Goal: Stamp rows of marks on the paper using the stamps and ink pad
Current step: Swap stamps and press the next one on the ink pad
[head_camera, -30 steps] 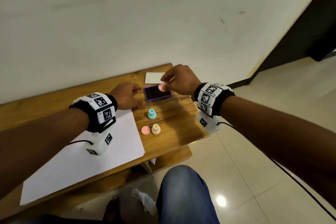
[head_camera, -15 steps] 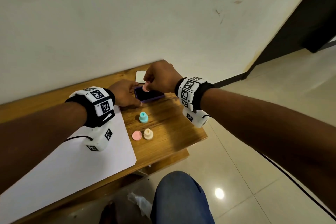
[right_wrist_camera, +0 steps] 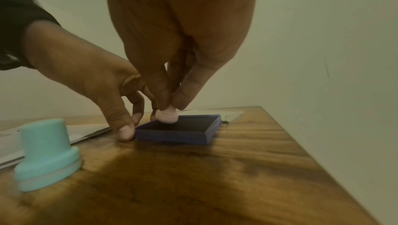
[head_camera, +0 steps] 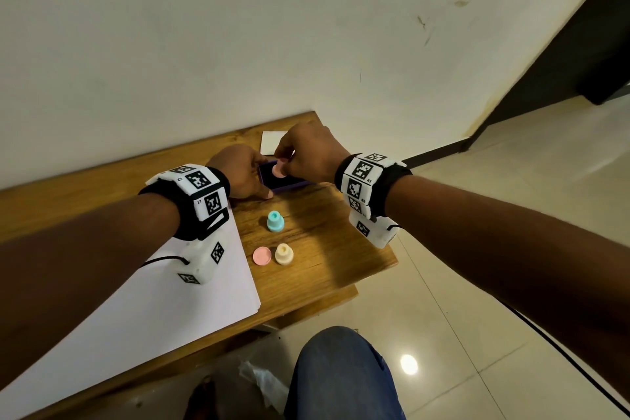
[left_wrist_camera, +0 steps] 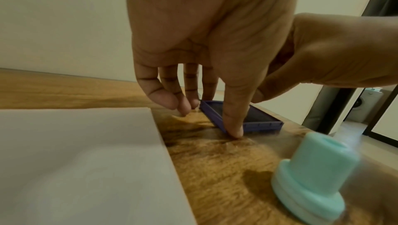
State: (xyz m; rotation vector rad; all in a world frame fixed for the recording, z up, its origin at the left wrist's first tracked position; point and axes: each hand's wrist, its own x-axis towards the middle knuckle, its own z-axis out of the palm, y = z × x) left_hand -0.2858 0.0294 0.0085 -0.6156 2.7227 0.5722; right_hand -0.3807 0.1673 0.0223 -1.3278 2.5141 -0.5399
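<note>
A purple ink pad (head_camera: pixel 289 181) lies open at the far end of the wooden table (head_camera: pixel 324 249). My right hand (head_camera: pixel 281 164) pinches a small pink stamp (head_camera: pixel 279 170) between thumb and fingers. In the right wrist view the pink stamp (right_wrist_camera: pixel 167 115) hangs face down just over the left part of the ink pad (right_wrist_camera: pixel 183 133). My left hand (head_camera: pixel 264 177) holds the pad's left side, thumb at the near corner and fingers at the far corner. White paper (head_camera: pixel 153 310) lies at the left under my left forearm.
A teal stamp (head_camera: pixel 275 221) stands upright in front of the pad. A cream stamp (head_camera: pixel 284 253) and a pink round cap (head_camera: pixel 262 256) sit nearer the front edge. A white card (head_camera: pixel 269 141) lies behind the pad by the wall. My knee (head_camera: pixel 341 375) is below the table.
My right hand has carried the pink stamp from the pad's right part to its left part. My left hand has closed in on the pad's left side.
</note>
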